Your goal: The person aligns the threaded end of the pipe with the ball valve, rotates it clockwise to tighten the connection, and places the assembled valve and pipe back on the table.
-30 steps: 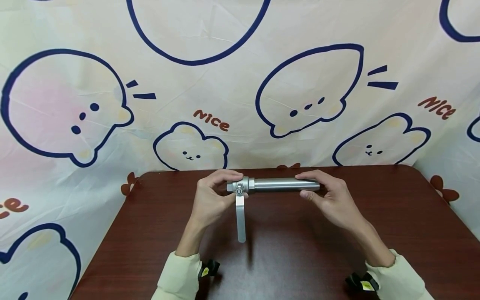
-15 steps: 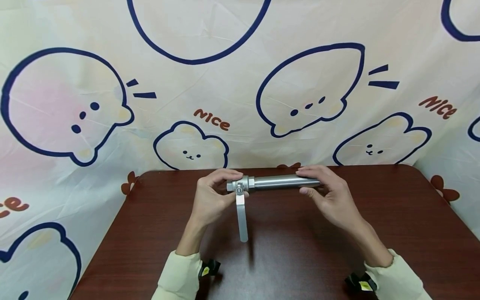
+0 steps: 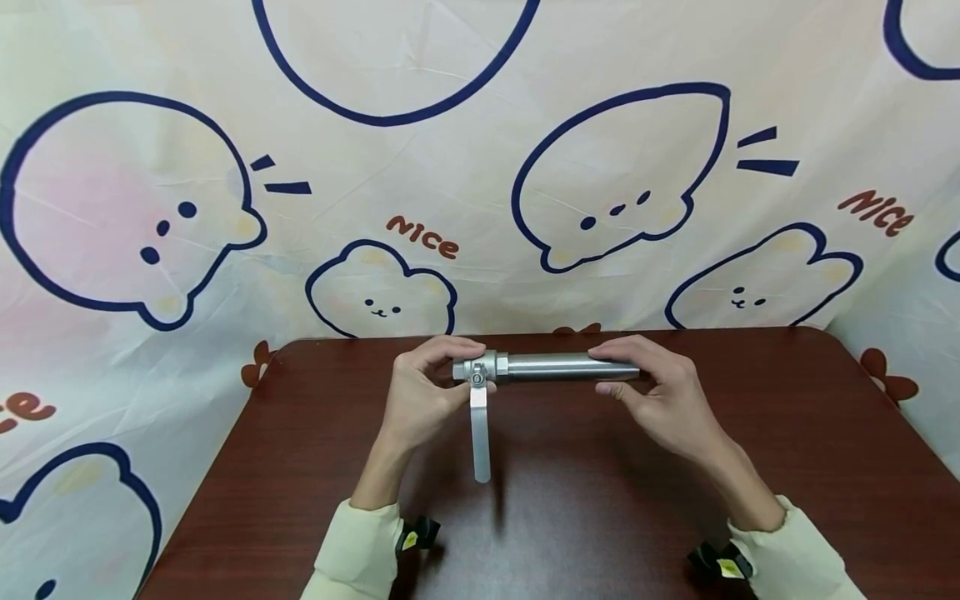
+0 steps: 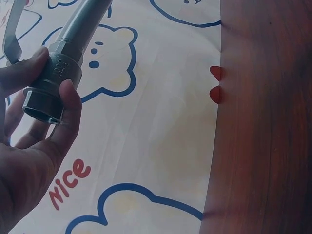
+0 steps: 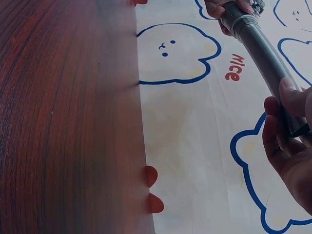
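A silver metal ball valve is held up over the table, its flat lever handle pointing down toward the person in the head view. My left hand grips the valve body between thumb and fingers; the open threaded end faces the left wrist camera. A smooth steel pipe runs level to the right from the valve's hex end, in line with it. Around the pipe's far end my right hand curls, thumb below and fingers above in the head view. Thumb and fingers show round it in the right wrist view too.
The dark brown wooden table spreads under both hands. Behind it hangs a pale cloth printed with blue cartoon outlines, close to the table's back edge. A black wrist-camera mount sits at the left cuff, another at the right.
Half a second ago the pipe's right end was slightly raised; it is level again now. The right hand has shifted slightly and the lever has swung a little left. The left hand's grip stays the same.
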